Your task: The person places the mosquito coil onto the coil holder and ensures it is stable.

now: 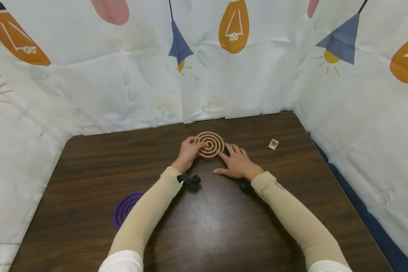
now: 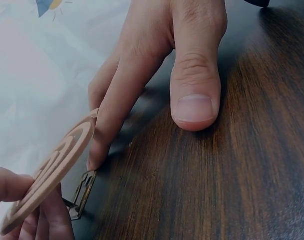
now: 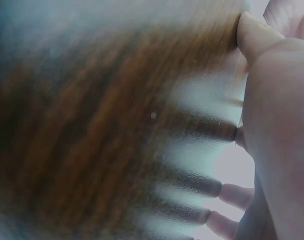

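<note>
My left hand (image 1: 187, 154) pinches a tan spiral mosquito coil (image 1: 213, 145) between thumb and fingers at its left side. In the left wrist view the coil (image 2: 62, 162) is tilted, raised off the table. My right hand (image 1: 239, 164) is spread just to its right, palm down, its fingertips at the tabletop and the thumb pointing left. Beneath the coil in the left wrist view, a small metal coil stand (image 2: 83, 196) lies by the right hand's fingertips (image 2: 93, 161). The right wrist view shows the right palm (image 3: 284, 135) and fingertips low over the wood.
A purple spiral coil (image 1: 124, 208) lies at the left, partly hidden by the left sleeve. Another small metal plate (image 1: 273, 144) lies at the far right of the dark wooden table (image 1: 88, 166). Patterned white cloth (image 1: 132, 90) hangs around the table's back and sides.
</note>
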`<action>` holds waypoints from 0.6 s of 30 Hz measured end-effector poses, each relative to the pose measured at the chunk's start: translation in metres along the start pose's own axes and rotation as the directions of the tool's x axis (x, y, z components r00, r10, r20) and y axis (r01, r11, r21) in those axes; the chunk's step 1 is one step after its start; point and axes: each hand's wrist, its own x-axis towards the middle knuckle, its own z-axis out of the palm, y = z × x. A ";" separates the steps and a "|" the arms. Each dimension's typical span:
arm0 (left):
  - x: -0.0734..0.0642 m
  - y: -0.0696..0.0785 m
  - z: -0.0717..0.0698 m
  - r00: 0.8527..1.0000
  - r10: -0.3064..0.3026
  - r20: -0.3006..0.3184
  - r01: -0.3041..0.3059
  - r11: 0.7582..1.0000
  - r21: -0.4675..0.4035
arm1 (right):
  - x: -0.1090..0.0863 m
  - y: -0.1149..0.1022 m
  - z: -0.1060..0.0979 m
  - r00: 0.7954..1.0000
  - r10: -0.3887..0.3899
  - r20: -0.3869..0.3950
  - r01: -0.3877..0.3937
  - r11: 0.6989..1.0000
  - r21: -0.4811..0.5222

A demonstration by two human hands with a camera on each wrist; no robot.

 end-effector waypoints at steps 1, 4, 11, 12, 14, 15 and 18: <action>0.000 0.000 0.000 1.000 0.001 0.001 -0.001 1.000 -0.004 | 0.000 0.000 0.000 1.000 -0.001 0.001 0.001 1.000 0.001; -0.001 0.000 0.001 1.000 0.002 -0.001 -0.002 1.000 -0.011 | -0.001 0.000 -0.001 1.000 -0.001 0.003 0.001 1.000 0.005; -0.001 0.003 0.001 1.000 -0.015 -0.014 0.015 1.000 0.005 | -0.001 0.000 -0.001 1.000 -0.007 -0.008 0.007 1.000 0.006; -0.001 0.003 0.001 1.000 -0.016 -0.015 0.017 1.000 0.012 | -0.001 0.000 -0.001 1.000 -0.008 -0.010 0.008 1.000 0.006; -0.001 0.004 0.000 1.000 -0.019 -0.012 0.020 1.000 0.020 | -0.002 0.000 -0.001 1.000 -0.007 -0.011 0.007 1.000 0.007; -0.001 0.004 0.000 1.000 -0.019 -0.010 0.020 1.000 0.022 | -0.002 0.000 -0.001 1.000 -0.006 -0.011 0.006 1.000 0.008; -0.001 0.005 0.000 1.000 -0.015 -0.004 0.015 1.000 0.027 | -0.003 0.000 -0.001 1.000 -0.006 -0.011 0.006 1.000 0.011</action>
